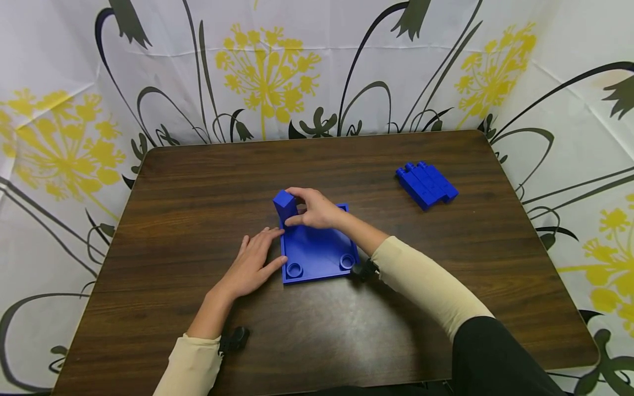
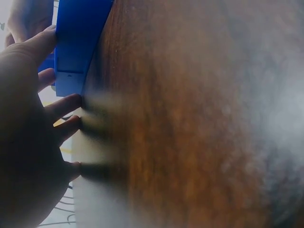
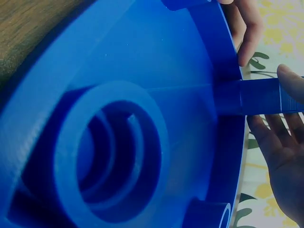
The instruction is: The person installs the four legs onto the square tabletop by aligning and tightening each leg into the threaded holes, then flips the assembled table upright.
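Observation:
A blue square tray-like plastic piece (image 1: 317, 256) lies on the table with its rim up and round sockets (image 3: 114, 156) in its near corners. At its far left corner stands a blue square post (image 1: 284, 204), upright with a slight tilt. My right hand (image 1: 319, 210) grips this post between thumb and fingers, reaching across the piece. The post's lower end meets the corner in the right wrist view. My left hand (image 1: 253, 264) lies at the left side, its spread fingers touching the outer wall (image 2: 78, 47). The far right corner is partly hidden by the right arm.
Several more blue posts (image 1: 427, 184) lie side by side at the back right of the brown wooden table (image 1: 198, 181). A patterned curtain (image 1: 317, 66) hangs along the table's back and sides.

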`<action>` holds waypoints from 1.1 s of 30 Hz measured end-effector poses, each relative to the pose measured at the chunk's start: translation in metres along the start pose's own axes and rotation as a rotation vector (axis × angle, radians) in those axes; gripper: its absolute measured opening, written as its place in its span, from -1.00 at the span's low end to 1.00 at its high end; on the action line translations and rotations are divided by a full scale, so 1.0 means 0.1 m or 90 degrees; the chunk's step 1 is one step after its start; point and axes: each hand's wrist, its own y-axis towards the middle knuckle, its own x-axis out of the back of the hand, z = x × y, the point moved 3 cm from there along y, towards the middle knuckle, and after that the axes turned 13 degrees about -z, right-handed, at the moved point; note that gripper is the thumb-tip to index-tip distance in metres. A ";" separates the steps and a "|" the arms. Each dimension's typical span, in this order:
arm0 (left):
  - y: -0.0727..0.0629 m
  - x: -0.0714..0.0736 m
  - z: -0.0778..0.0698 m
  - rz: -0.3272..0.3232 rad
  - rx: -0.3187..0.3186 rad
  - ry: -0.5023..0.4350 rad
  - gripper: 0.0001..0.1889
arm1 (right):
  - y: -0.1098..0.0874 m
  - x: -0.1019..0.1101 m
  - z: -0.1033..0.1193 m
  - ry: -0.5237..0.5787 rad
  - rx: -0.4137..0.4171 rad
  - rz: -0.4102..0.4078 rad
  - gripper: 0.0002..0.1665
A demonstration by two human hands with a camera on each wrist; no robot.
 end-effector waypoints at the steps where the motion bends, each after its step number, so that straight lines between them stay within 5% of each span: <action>1: 0.00 0.00 0.00 0.000 0.000 0.001 -0.34 | 0.00 0.00 0.00 0.003 0.001 -0.004 -0.24; 33: 0.00 0.00 0.00 -0.005 -0.005 0.003 -0.31 | -0.01 -0.06 0.01 -0.133 0.006 -0.121 -0.53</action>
